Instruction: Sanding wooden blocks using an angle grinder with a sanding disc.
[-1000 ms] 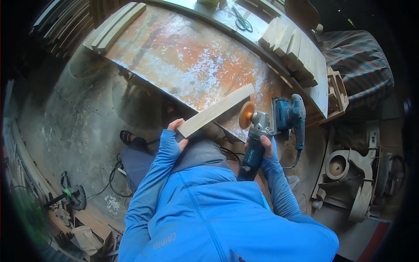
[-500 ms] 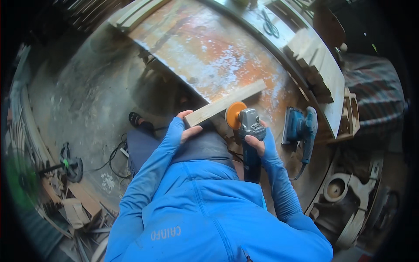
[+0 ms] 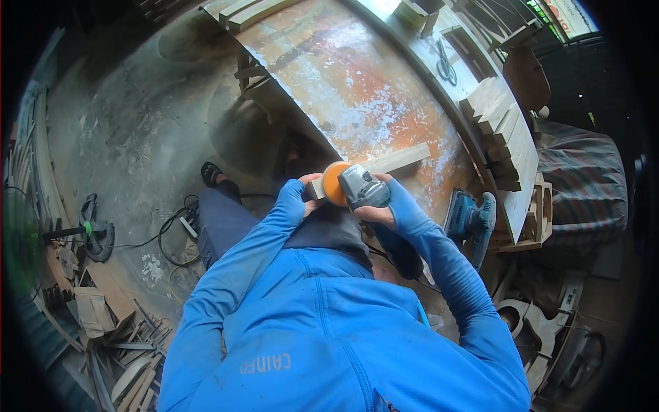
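Note:
A light wooden bar (image 3: pixel 403 158) lies slantwise over the near edge of the worn, paint-stained table. Its near end is gripped by my left hand (image 3: pixel 307 196), fingers and thumb on either side. In my right hand (image 3: pixel 382 206) is an angle grinder (image 3: pixel 362 185), grey at the head, held near its front. The grinder's orange disc (image 3: pixel 334 184) lies over the bar close to my left hand and hides part of it. Whether the disc presses on the wood I cannot tell.
A blue orbital sander (image 3: pixel 469 218) rests on the table's right part (image 3: pixel 357 89). Beyond stand stacked wooden blocks (image 3: pixel 500 130) and green-handled scissors (image 3: pixel 445 67). Wood scraps (image 3: pixel 134 357) and a cable (image 3: pixel 165 237) lie on the floor at left. A striped cloth (image 3: pixel 583 178) covers something at right.
My right hand has brought the grinder left and tilted it, so its disc now covers the bar near my left hand. My view has shifted slightly.

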{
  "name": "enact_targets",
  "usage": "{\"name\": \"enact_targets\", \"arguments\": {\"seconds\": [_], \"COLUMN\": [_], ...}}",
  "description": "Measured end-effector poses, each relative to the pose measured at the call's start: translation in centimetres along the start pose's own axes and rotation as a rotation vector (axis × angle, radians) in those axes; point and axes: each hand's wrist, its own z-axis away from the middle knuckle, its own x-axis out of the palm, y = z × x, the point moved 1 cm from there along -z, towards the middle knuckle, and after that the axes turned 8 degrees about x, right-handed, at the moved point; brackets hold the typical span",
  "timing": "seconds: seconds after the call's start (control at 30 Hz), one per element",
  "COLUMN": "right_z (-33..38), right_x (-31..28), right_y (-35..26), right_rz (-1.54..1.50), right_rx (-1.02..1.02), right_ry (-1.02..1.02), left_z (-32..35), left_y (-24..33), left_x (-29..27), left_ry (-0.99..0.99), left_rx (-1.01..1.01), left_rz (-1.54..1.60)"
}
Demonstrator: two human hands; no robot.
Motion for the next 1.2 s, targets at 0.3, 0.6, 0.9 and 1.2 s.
{"name": "enact_targets", "arguments": {"seconds": [0.3,0.6,0.9,1.2], "right_z": [-1.2,0.2,-0.9,-0.8], "right_x": [0.9,-3.2,0.2,-2.2], "right_y": [-1.0,2.3,-0.9,-0.4], "right_rz": [0.111,0.052,0.185,0.126], "right_rx": [0.023,0.05,0.025,0.072], "right_ry": [-0.054,0.135,0.031,0.083], "left_z": [-0.1,-0.2,0.0,0.4], "left_y": [1.5,0.4,0.6,0.2], "left_x": [0.0,-0.9,-0.7,-1.0], "left_ry": [-0.012,0.013,0.012,0.028], "left_rx": [-0.136,-0.008,-0.058,-0.009], "left_rz": [0.137,-0.038,-0.057,-0.11]}}
